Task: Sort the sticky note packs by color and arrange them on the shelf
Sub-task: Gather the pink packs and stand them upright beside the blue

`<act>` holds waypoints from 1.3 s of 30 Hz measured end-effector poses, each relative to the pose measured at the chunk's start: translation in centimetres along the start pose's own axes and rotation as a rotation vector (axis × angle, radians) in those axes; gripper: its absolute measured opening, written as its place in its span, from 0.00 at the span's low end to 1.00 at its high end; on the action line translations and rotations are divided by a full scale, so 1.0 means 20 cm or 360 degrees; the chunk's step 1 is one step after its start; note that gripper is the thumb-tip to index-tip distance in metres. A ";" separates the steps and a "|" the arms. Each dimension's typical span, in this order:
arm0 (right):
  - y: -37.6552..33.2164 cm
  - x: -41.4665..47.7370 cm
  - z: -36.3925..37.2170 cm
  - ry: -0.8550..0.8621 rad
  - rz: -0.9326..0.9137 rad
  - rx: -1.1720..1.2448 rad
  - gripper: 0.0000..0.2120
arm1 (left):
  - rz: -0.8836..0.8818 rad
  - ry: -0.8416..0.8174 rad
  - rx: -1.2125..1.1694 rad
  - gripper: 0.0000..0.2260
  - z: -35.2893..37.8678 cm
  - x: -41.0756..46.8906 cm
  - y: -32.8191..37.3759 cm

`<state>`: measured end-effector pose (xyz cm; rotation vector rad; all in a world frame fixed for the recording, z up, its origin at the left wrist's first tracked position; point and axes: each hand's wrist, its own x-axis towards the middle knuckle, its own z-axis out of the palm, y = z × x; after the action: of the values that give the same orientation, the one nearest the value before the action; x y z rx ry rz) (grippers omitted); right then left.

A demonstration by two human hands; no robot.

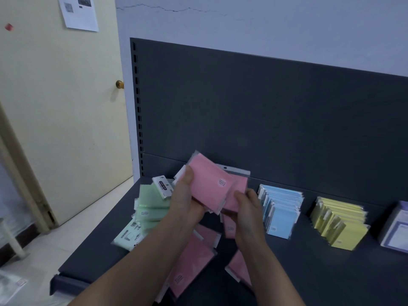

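Shelf (pixel 309 272) (dark metal, slotted back panel (pixel 265 107) behind) carries everything. Along the back edge, L→R:
- green pile (pixel 150 204) at the left edge, messy, not rowed yet
- blue row (pixel 280 210) mid
- yellow row (pixel 340 221) right of it
- purple pack (pixel 397 230), cut off at the right edge

Blue & yellow stand leaning, overlapped like shingles. Loose pink packs (pixel 192 261) lie flat toward the front edge, under the forearms, some overlapping.

Held pink packs (pixel 209 184): a fan of several, lifted above the shelf between green pile and blue row, touching neither.
- Left grip (pixel 185 202) is closed on the fan, thumb on the top face, fingers underneath.
- Right grip (pixel 247 215) pinches the lower-right pack of the fan near its bottom edge.

Handling, my read:
- Light, thin, semi-stiff pads in glossy clear sleeves → slick against each other. Fan will prob shear if squeezed at one corner only.
- Not fragile, but sleeve flaps & hang tabs crumple.
- Best hold: thumb on face, fingers on back, across the mid of the stack. Square the edges w/ the other grip before setdown.
- Land bottom edge first in the gap between green and blue, lean toward the back panel.
- Pack count in the fan: can't tell.
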<state>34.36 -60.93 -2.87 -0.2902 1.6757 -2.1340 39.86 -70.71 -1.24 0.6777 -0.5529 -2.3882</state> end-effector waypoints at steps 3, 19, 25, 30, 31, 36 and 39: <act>0.00 -0.01 0.00 0.0020 0.0033 0.0081 0.06 | 0.0100 0.0056 0.0174 0.13 -0.01 0.01 -0.02; 0.01 -0.02 -0.07 -0.0191 -0.0160 0.0072 0.15 | 0.0564 -0.0216 0.1009 0.15 -0.10 0.03 0.02; -0.01 -0.01 -0.11 -0.0300 -0.0132 0.0144 0.11 | 0.0540 -0.0271 0.1145 0.11 -0.12 0.04 0.03; 0.00 0.01 -0.15 -0.0109 -0.0162 0.0102 0.05 | 0.0685 -0.0196 0.1239 0.10 -0.11 0.03 0.01; 0.00 0.02 -0.15 -0.0075 -0.0188 0.0092 0.07 | 0.0691 -0.0232 0.1252 0.10 -0.10 0.02 0.02; -0.02 0.04 -0.19 -0.0163 -0.0199 -0.0073 0.14 | 0.1015 -0.0567 0.1775 0.18 -0.01 -0.01 0.17; -0.04 0.02 -0.19 -0.0282 -0.0171 -0.0173 0.17 | 0.0969 -0.0670 0.2070 0.25 0.04 -0.03 0.22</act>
<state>32.26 -57.71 -3.18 -0.5965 1.7094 -2.0278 41.71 -73.42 2.00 0.3538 -2.1776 -1.3504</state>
